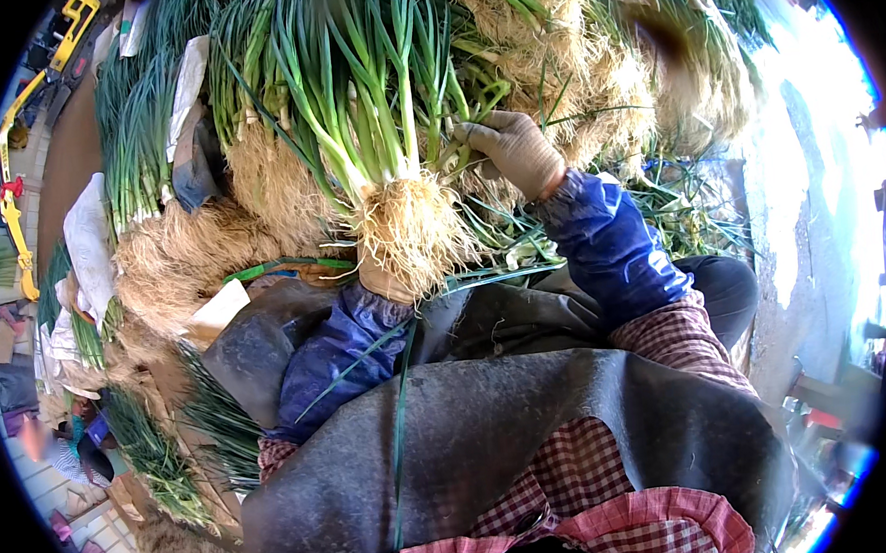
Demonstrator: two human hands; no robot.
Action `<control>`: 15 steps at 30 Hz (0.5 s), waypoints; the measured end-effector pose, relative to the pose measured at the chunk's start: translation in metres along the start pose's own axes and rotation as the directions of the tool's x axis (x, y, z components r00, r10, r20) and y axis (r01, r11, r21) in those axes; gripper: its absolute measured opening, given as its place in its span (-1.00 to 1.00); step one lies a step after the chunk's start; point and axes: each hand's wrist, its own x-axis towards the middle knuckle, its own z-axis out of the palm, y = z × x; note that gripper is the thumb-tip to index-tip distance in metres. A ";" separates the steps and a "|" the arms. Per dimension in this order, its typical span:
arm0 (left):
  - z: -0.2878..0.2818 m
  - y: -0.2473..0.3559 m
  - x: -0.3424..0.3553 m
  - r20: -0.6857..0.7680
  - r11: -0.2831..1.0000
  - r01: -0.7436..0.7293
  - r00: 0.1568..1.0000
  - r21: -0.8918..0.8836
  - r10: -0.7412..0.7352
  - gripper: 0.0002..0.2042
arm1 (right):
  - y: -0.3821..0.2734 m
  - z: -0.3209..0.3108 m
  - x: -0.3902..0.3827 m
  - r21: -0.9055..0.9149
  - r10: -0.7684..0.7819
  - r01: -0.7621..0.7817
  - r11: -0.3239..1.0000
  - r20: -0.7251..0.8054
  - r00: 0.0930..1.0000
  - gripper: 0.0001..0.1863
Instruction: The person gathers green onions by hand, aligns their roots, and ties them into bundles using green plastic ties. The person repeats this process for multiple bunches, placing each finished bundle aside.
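A bunch of green onions (385,129) stands before me, its leaves pointing away and its pale, stringy roots (415,228) toward me. My left hand (381,280), in a beige glove, holds this bunch from below; roots cover most of its fingers. At the bunch's right side, my gloved right hand (519,152) is closed in a pinch on a green onion leaf (468,133) that bends out from the stalks. Blue sleeve covers wrap both forearms. One long loose leaf (401,439) hangs down over my dark apron (470,405).
More green onions with tangled roots (191,245) are heaped at the left. Another root pile (572,59) lies at the far right, with stripped leaves (685,214) below it. A yellow tool-like frame (19,219) and a seated person (77,456) appear at the left edge.
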 end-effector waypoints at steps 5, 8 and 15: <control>0.003 -0.008 0.007 0.072 0.957 0.048 0.997 -0.288 -0.029 -0.38 | -0.004 -0.005 -0.024 -0.763 -0.504 0.292 0.577 -0.051 0.862 -0.62; 0.010 -0.010 0.004 0.101 0.980 0.026 0.995 -0.199 -0.005 -0.45 | -0.010 0.002 -0.038 -0.707 -0.536 0.456 0.540 0.129 0.835 -0.61; 0.000 -0.011 -0.004 -0.304 0.981 -0.123 0.950 -0.153 0.072 -0.47 | -0.021 0.002 -0.078 -0.062 -0.551 0.664 0.745 0.504 0.665 -0.83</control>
